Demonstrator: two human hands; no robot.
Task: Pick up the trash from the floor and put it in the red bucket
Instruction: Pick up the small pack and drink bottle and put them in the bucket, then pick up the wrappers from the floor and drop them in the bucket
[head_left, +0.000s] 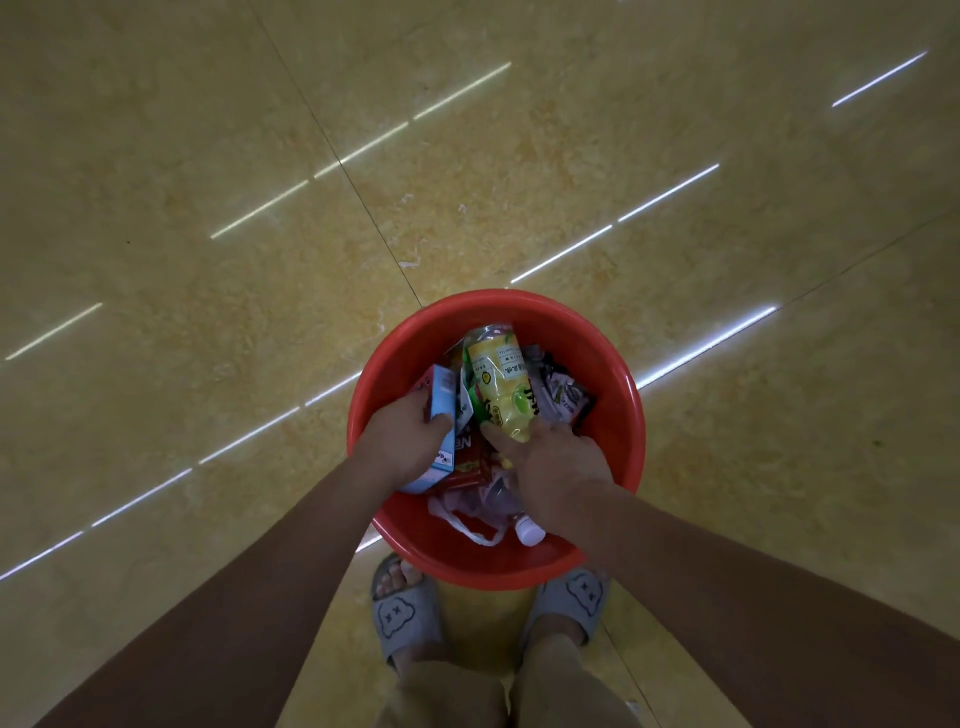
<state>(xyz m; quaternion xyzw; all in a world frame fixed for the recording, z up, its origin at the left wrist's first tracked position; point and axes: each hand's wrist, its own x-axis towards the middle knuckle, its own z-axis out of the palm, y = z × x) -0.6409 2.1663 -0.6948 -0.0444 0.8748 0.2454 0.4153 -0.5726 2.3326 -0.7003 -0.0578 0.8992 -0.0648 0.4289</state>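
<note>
Underfoot, glossy yellow tiled floor (218, 156)

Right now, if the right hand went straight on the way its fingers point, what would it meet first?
The yellow bottle, lying in the red bucket. The right hand seems to touch its near end, though depth is unclear from above.

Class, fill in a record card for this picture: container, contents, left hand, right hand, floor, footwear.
container: red bucket, standing upright
contents: yellow bottle, blue carton, wrappers, white bottle cap
left hand: grips the blue carton inside the bucket
right hand: on the yellow bottle's near end; grip unclear
floor: glossy yellow tiles
footwear: grey slippers, just behind the bucket
</note>
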